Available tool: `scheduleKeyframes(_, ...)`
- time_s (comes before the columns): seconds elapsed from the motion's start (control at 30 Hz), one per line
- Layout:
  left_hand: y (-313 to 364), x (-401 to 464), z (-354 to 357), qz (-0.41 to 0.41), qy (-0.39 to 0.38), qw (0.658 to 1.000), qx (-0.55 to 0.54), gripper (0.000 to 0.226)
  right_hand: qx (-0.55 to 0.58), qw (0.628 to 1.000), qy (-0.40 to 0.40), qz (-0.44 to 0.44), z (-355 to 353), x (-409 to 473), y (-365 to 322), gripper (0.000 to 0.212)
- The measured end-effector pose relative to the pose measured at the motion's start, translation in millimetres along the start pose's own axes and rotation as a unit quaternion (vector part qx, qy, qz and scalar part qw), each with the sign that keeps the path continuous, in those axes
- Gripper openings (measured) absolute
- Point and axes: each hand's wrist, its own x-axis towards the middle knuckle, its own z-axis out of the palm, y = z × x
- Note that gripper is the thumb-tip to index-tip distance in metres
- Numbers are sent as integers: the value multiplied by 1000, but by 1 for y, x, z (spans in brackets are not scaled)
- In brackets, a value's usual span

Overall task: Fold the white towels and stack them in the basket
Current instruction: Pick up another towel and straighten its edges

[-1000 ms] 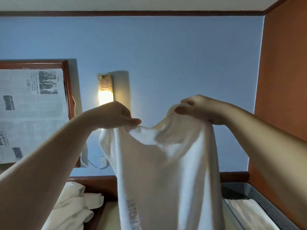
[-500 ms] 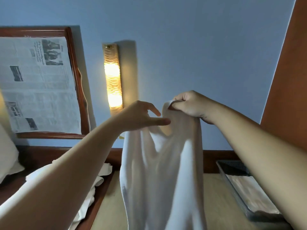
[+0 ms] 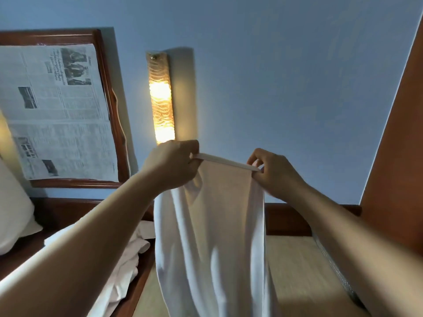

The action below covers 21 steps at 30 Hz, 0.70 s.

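A white towel (image 3: 215, 236) hangs in the air in front of me, its top edge pulled taut between both hands. My left hand (image 3: 170, 164) pinches the left top corner. My right hand (image 3: 272, 172) pinches the right top corner. The towel drapes down past the bottom of the view. A pile of loose white towels (image 3: 119, 259) lies low on the left, partly behind my left forearm. The metal mesh basket (image 3: 336, 268) shows only as a strip of rim beside my right forearm; its inside is hidden.
A lit wall lamp (image 3: 160, 99) is on the blue wall behind the hands. A framed newspaper (image 3: 57, 110) hangs at left, a white pillow (image 3: 13, 211) below it. A beige surface (image 3: 295, 271) lies under the towel. An orange-brown panel (image 3: 396, 133) stands at right.
My hands have moved apart and stretched the towel's top edge straight; before it sagged bunched between them. The view has tilted, and my right forearm now covers most of the basket.
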Motion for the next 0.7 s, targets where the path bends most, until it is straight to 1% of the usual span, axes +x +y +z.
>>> scheduleKeyframes(0.1, -33, -6, -3, -13, 15, 1000, -6, 24, 9, 997, 67, 36, 10, -9, 28, 14)
scheduleKeyframes(0.13, -43, -8, -2, -20, 14, 1000, -18, 25, 26, 996, 69, 60, 9, -10, 33, 12)
scheduleKeyframes(0.17, -51, -10, 0, -28, 9, 999, -29, 25, 46, 994, 52, 85, 7, -9, 35, 8)
scheduleKeyframes(0.23, -57, -11, 7, -40, -16, 999, -32, 25, 80, 989, -14, 121, 6, -3, 31, 4)
scheduleKeyframes(0.27, -57, -10, 11, -45, -37, 998, -23, 25, 91, 987, -44, 126, 6, 0, 27, 10)
scheduleKeyframes(0.3, -55, -9, 16, -48, -59, 997, -13, 24, 94, 986, -61, 121, 6, 4, 21, 19)
scheduleKeyframes(0.37, -47, -7, 26, -50, -97, 994, -18, 24, 87, 990, -59, 98, 5, 9, 6, 36)
scheduleKeyframes(0.43, -32, -9, 35, -31, -113, 991, -58, 46, 82, 993, -45, 77, 2, 14, -9, 44)
scheduleKeyframes(0.5, -10, -11, 40, -6, -106, 989, -107, 69, 95, 992, -54, 58, 1, 19, -23, 43)
scheduleKeyframes(0.53, 2, -11, 42, 3, -101, 986, -132, 72, 108, 990, -68, 52, 1, 22, -30, 41)
scheduleKeyframes(0.63, 29, -1, 39, 11, -71, 977, -199, 62, 171, 978, -115, 43, -2, 27, -42, 36)
scheduleKeyframes(0.7, 33, 8, 36, 3, -58, 964, -259, 58, 222, 965, -129, 46, -7, 29, -46, 31)
